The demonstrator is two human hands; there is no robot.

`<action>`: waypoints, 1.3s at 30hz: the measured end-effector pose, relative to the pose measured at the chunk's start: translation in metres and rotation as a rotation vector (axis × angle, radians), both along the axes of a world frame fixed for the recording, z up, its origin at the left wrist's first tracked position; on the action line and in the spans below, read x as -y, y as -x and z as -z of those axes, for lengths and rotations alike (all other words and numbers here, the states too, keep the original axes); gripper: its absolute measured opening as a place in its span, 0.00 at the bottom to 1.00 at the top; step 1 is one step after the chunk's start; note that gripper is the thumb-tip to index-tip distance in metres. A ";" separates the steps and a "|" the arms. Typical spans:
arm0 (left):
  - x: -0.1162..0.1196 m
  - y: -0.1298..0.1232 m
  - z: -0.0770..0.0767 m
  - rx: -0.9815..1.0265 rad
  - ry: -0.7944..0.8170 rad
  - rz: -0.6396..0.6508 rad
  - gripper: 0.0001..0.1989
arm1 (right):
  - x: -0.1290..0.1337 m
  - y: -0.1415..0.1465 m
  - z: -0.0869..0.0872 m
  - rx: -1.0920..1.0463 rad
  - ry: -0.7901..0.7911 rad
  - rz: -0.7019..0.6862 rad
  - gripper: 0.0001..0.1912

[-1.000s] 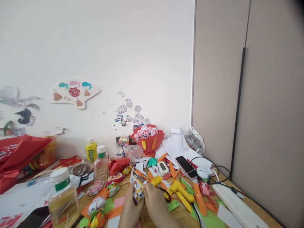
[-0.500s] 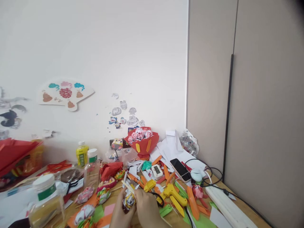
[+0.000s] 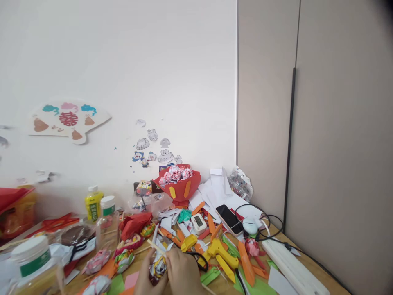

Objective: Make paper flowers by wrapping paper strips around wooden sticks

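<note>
A crumpled paper flower in white, yellow and dark paper sits in my left hand, whose fingers curl round it from the left. My right hand presses against it from the right, fingers closed on a pale thin stick. One end of that stick pokes out up-left above the flower; the fingers hide its middle. Close by on the right lie black-handled scissors, partly covered, and a yellow hot glue gun.
Paper scraps cover the wooden table. Behind stand a red bouquet, a yellow bottle and clear jars. A timer, phone and white power strip lie rightward. Other paper flowers lie left.
The whole view has shifted, so the table and wall things appear farther left. Both hands keep hold of the flower and stick, with little change in their grip.
</note>
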State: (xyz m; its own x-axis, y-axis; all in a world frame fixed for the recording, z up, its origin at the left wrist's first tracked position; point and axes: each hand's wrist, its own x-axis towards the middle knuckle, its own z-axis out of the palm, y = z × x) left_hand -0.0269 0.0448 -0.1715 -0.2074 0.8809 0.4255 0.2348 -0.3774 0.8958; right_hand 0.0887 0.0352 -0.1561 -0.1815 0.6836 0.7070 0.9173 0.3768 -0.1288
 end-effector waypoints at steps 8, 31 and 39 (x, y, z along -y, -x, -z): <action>0.001 0.000 -0.005 -0.041 -0.058 0.001 0.25 | 0.007 -0.003 -0.008 -0.028 -0.025 -0.010 0.05; 0.005 -0.009 -0.002 -0.054 -0.067 0.064 0.28 | 0.008 -0.011 -0.009 -0.154 -0.013 -0.056 0.10; 0.008 -0.010 -0.004 -0.027 -0.069 0.110 0.27 | 0.006 -0.011 -0.002 -0.175 -0.141 -0.028 0.08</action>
